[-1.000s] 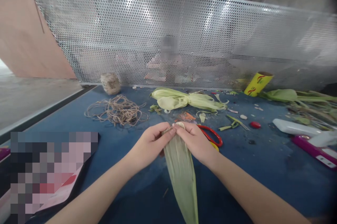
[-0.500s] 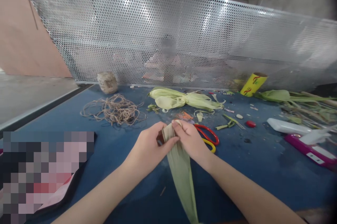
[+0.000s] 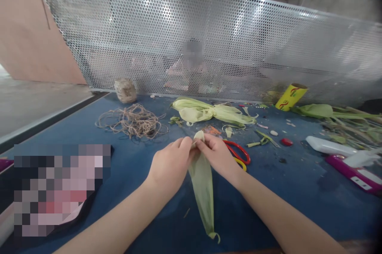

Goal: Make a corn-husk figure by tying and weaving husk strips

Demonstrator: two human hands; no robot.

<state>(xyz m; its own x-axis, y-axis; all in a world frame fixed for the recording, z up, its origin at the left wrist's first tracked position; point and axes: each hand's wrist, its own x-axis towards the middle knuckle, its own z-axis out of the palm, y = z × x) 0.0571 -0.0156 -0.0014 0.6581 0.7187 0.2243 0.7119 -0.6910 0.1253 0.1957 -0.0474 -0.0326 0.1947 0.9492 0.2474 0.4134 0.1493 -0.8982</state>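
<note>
White glare on the perforated screen (image 3: pixel 209 35)

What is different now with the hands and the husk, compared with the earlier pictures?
The husk has moved forward; its curled lower tip now shows. The left hand has turned inward, thumb now hidden; the right hand still holds it near the top. Neither let go. Twine, scissors and yellow tube stayed put.

We see a pale green husk (image 3: pixel 203 194), a blue table (image 3: pixel 167 228), red and yellow handles (image 3: pixel 248 158), tan twine (image 3: pixel 137 121), a yellow tube (image 3: pixel 290 98) with red squiggles, a silver screen (image 3: pixel 119 19) dotted with holes.
</note>
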